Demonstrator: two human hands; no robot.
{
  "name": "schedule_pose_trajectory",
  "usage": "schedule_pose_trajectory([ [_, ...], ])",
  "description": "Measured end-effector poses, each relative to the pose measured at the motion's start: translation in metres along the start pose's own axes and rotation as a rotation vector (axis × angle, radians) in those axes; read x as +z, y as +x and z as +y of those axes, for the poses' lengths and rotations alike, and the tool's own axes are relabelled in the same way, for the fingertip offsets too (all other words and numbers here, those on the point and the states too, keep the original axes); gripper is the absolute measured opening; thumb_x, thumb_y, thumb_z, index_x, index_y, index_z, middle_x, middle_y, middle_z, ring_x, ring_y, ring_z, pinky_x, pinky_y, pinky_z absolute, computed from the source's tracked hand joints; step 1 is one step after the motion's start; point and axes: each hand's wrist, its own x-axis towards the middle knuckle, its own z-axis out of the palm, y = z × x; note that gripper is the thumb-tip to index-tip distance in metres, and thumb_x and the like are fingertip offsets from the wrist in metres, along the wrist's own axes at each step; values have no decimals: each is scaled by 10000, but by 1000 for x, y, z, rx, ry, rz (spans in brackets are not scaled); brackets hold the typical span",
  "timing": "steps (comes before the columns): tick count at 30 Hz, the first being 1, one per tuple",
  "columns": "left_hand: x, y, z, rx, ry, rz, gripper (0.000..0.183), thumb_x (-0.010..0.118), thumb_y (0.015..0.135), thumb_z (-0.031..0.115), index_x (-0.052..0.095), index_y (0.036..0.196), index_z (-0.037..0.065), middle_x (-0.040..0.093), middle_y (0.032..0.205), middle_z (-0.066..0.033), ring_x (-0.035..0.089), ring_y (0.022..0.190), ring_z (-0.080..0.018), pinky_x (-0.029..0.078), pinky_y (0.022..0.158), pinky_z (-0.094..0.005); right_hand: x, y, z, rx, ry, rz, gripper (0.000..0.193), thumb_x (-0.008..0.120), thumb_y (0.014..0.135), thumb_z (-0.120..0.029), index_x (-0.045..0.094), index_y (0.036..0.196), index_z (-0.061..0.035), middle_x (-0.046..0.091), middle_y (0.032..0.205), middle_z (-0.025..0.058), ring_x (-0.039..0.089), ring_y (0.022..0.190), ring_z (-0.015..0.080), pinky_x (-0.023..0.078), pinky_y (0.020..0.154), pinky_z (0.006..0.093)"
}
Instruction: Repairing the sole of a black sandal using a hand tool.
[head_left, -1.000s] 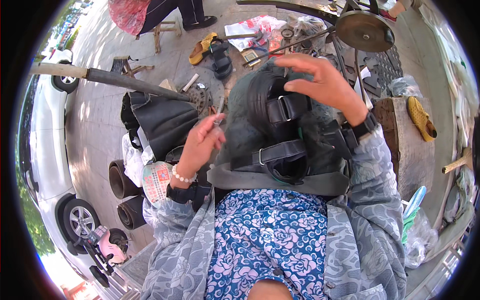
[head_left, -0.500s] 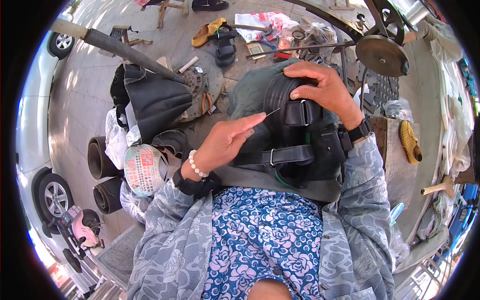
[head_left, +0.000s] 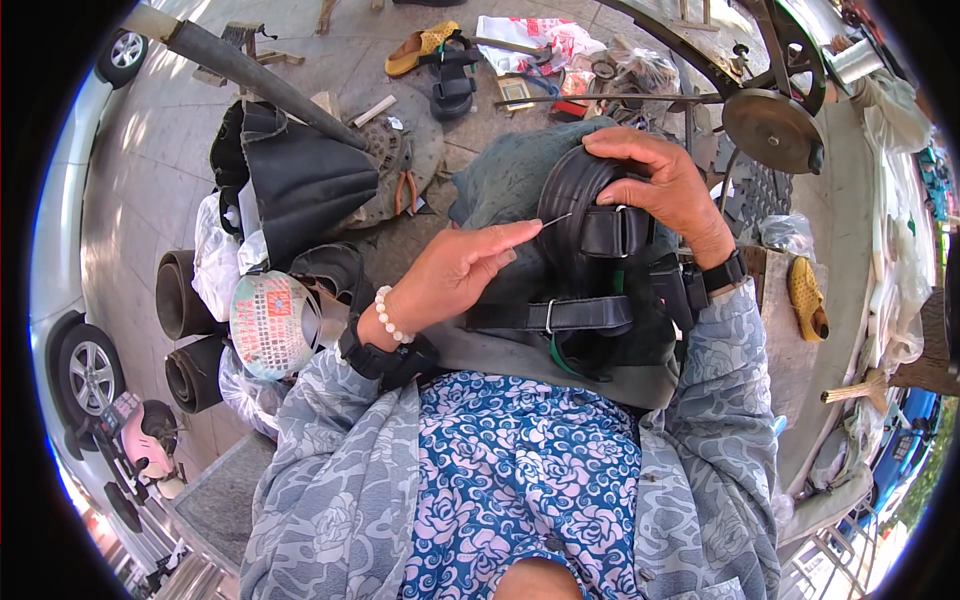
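Note:
In my lap lies a black sandal (head_left: 566, 200) with a wide strap and a metal buckle (head_left: 621, 232). My right hand (head_left: 668, 190) grips its upper end, thumb on the near side and fingers over the top. Between the thumb and fingers of my left hand (head_left: 455, 272) is a thin needle (head_left: 558, 219), its point at the sandal's ribbed edge. Whether the tip has gone into the material I cannot tell. Below, a second black strap (head_left: 590, 313) with a metal loop lies across a dark cloth (head_left: 490, 350) over my lap.
Pliers with orange handles (head_left: 406, 190) lie on a round base at the left, beside rolled black sheet material (head_left: 310, 165). A hand-wheel machine (head_left: 772, 130) stands at the upper right. Ahead are a yellow shoe (head_left: 408, 52) and another black sandal (head_left: 453, 85); a yellow clog (head_left: 806, 300) sits right.
The sandal and both hands have shifted slightly to the right in the picture. The needle stays pinched at the sandal's edge, and the grip of both hands is the same.

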Motion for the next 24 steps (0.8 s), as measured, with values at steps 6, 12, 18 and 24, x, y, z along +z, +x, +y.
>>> schedule_pose_trajectory([
  [6,2,0,-1,30,8,18,359,516,882,-15,561,1235,34,614,1208,-120,613,1084,-227,469,881,-276,0,0,-4,42,29,1,446,786,643,-6,645,1066,1,630,1119,97,572,1083,208,434,958,307],
  [12,0,1,6,-55,-9,0,360,518,875,-19,566,1228,33,611,1209,-123,613,1080,-238,466,884,-274,-3,2,-1,5,-35,-27,452,800,634,-33,642,1056,5,633,1110,98,571,1086,212,433,956,316],
  [18,-4,7,14,0,23,32,335,551,881,40,589,1207,99,650,995,-166,650,811,-327,503,696,-317,-4,2,-3,17,-28,-64,474,810,627,-59,624,1058,4,621,1120,105,568,1091,223,432,954,318],
  [24,-31,20,31,-59,335,-236,373,536,852,-9,582,1211,82,652,985,-170,631,767,-349,493,654,-348,-6,4,-1,-30,-119,-118,487,809,635,-83,602,1070,-13,599,1150,105,564,1098,236,434,952,324],
])
